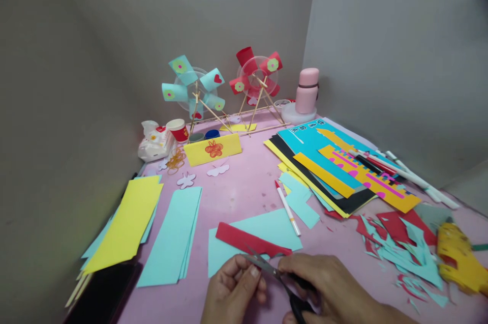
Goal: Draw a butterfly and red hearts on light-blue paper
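My right hand [318, 275] grips a pair of scissors [284, 283] with black handles, its blades pointing left towards my other hand. My left hand [236, 288] is closed in a pinch right at the blade tips; whatever lies between its fingers is too small or hidden to make out. Just beyond both hands, a red paper strip [247, 240] lies across a light teal sheet [267, 225]. A white marker with a red cap [287, 209] rests on that sheet's right side. Left of it are stacked teal paper strips [173, 240].
Yellow paper [127, 222] and a dark phone [104, 293] lie at the left. Paper scraps [404, 247] and a yellow object [459, 258] are at the right, before stacked coloured sheets [305, 161]. Behind stand two paper-bladed wheels [196, 87], a folded yellow card [194, 155] and a pink flask [307, 91].
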Demonstrator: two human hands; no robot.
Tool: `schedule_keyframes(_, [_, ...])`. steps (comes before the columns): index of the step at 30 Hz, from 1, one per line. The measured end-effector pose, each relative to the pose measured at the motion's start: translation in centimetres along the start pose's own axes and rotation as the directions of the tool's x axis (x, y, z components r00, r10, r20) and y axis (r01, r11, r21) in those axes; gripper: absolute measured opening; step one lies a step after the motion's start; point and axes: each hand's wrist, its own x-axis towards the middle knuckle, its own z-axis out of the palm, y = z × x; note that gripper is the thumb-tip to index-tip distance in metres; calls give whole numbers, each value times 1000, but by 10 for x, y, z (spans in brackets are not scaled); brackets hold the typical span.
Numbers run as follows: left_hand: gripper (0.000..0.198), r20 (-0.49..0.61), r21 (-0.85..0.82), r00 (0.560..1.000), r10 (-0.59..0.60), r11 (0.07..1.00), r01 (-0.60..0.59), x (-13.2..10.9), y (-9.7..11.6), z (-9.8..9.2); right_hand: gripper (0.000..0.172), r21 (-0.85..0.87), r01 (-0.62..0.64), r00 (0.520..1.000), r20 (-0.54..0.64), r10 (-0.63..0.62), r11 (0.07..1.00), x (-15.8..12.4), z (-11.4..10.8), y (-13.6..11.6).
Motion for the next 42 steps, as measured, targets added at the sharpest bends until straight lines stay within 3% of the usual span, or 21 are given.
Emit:
schedule_keyframes(12, [32,20,-15,1000,-13,1000,13,1,-3,1,46,-132,91,992,-75,-102,987,-2,5,6])
schedule_keyframes(21, [35,22,33,1000,-3,999,3,1,1,0,44,-134,62,997,-27,-66,989,-5,1,6])
schedule_keyframes(30, [33,149,195,989,-15,981,-15,6,7,-10,39,-148,-8,999,44,15,989,-5,-11,-3])
schedule_keyframes(42, [30,206,354,978,-15,933,-61,9,15,-16,39,-174,1,997,71,12,985,-5,-14,-2])
